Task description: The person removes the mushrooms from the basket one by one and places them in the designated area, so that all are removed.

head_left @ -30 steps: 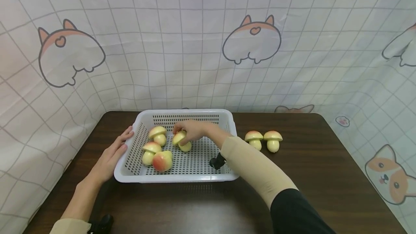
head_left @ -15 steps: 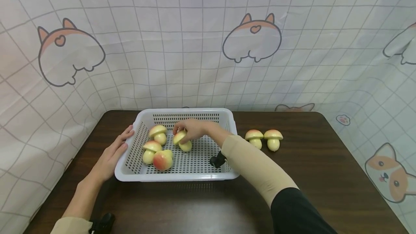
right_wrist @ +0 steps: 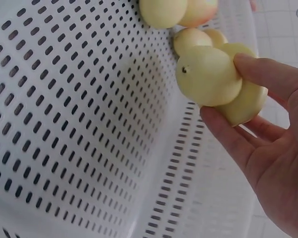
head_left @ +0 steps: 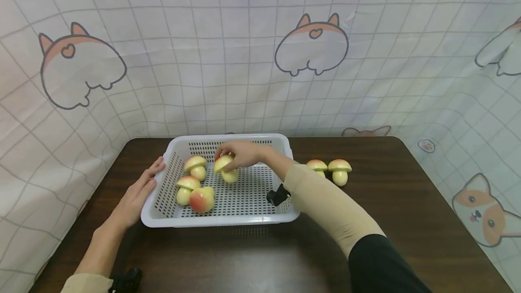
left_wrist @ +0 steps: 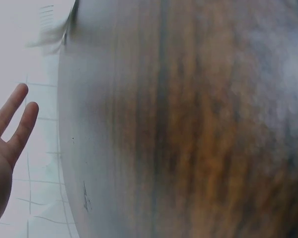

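My right hand [head_left: 241,153] pinches the cap of a yellow toy mushroom [head_left: 229,175] with a reddish top, over the white perforated basket [head_left: 228,222]. The right wrist view shows thumb and fingers on either side of the cap, with the pale round stem of this mushroom [right_wrist: 208,77] facing the camera. Along the basket's left rim lies my left hand [head_left: 136,198], its fingers extended. Two straight fingers of that left hand [left_wrist: 12,124] appear in the left wrist view. Left of the held one, several more mushrooms [head_left: 188,186] sit inside the basket, one tipped with its red cap forward.
Two similar mushrooms [head_left: 339,173] stand on the dark wooden table [head_left: 386,220] to the right of the basket; my right sleeve partly covers one. Behind the table hangs a white grid-patterned cloth [head_left: 228,58] with cartoon dogs.
My right hand and the mushroom it pinches have risen slightly in the last half second. The head view has shifted a little. My left hand stays at the basket rim.
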Motion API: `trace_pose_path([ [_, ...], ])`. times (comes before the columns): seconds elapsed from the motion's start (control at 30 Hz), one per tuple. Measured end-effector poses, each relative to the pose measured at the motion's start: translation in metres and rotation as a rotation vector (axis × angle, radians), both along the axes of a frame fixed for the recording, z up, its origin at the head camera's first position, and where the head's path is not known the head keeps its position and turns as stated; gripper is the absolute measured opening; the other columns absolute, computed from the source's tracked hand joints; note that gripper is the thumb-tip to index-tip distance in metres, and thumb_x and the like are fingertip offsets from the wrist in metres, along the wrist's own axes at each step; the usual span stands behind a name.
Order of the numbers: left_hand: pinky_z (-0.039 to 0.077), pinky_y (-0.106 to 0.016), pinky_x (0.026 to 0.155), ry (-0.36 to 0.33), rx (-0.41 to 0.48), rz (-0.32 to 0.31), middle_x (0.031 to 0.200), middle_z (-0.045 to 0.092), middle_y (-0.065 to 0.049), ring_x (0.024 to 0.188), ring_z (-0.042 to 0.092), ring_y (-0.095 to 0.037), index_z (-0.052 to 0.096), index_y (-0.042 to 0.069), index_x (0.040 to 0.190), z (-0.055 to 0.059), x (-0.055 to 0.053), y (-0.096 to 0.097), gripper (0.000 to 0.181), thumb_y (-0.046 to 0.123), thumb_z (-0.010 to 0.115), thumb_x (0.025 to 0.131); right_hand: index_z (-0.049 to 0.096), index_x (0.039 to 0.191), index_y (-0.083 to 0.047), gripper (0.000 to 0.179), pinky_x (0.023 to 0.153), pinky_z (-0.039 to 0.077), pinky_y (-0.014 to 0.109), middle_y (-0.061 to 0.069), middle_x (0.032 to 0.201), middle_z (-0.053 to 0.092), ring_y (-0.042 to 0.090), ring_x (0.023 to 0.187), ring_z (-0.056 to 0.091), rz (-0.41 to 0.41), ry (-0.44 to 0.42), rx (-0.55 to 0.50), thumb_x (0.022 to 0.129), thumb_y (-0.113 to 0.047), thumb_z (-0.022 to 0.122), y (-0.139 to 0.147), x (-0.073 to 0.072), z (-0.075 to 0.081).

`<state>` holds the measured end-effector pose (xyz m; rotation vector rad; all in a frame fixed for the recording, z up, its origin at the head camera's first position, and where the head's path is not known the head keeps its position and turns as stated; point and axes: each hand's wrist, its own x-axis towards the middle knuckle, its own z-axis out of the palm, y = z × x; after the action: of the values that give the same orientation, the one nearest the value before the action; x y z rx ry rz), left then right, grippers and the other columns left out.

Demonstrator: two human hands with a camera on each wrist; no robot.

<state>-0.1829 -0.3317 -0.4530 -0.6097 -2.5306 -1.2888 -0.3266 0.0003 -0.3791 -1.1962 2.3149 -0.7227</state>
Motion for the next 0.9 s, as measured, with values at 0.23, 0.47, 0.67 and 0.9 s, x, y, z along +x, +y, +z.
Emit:
trace_pose_path([
  [0.23, 0.025, -0.01, 0.104, 0.025, 0.007, -0.016, 0.167, 0.027, -0.012, 0.147, 0.025, 0.001, 0.043, 0.007, 0.155, 0.001, -0.001, 0.0, 0.046, 0.007, 0.039, 0.109, 0.062, 0.131, -0.017, 0.039, 0.1, 0.043, 0.032, 0.003, 0.132, 0.063, 0.014, 0.119, 0.056, 0.013, 0.016, -0.036, 0.094, -0.02, 0.076, 0.011, 0.007, 0.018],
  [0.47, 0.026, -0.01, 0.103, 0.025, -0.007, -0.017, 0.167, 0.027, -0.012, 0.147, 0.025, 0.001, 0.041, 0.007, 0.156, -0.001, -0.001, 0.001, 0.046, 0.008, 0.038, 0.109, 0.062, 0.132, -0.017, 0.041, 0.099, 0.045, 0.034, 0.0, 0.13, 0.064, 0.017, 0.118, 0.058, 0.03, -0.008, -0.104, 0.094, -0.021, 0.076, 0.03, 0.014, 0.027],
  [0.67, 0.027, -0.01, 0.101, 0.011, 0.001, -0.01, 0.167, 0.027, -0.011, 0.146, 0.025, 0.001, 0.042, 0.008, 0.155, 0.003, -0.002, 0.004, 0.046, 0.01, 0.037, 0.11, 0.064, 0.13, -0.018, 0.04, 0.095, 0.047, 0.034, -0.005, 0.124, 0.065, 0.017, 0.115, 0.061, 0.022, -0.001, -0.18, 0.093, -0.023, 0.078, 0.054, 0.02, 0.034],
  [0.9, 0.027, -0.01, 0.101, 0.006, 0.012, -0.014, 0.167, 0.027, -0.014, 0.146, 0.026, 0.002, 0.042, 0.006, 0.155, 0.004, 0.0, 0.002, 0.045, 0.008, 0.038, 0.11, 0.063, 0.134, -0.018, 0.044, 0.093, 0.05, 0.037, -0.007, 0.127, 0.064, 0.018, 0.117, 0.061, -0.022, -0.015, -0.232, 0.093, -0.023, 0.078, 0.085, 0.032, 0.043],
])
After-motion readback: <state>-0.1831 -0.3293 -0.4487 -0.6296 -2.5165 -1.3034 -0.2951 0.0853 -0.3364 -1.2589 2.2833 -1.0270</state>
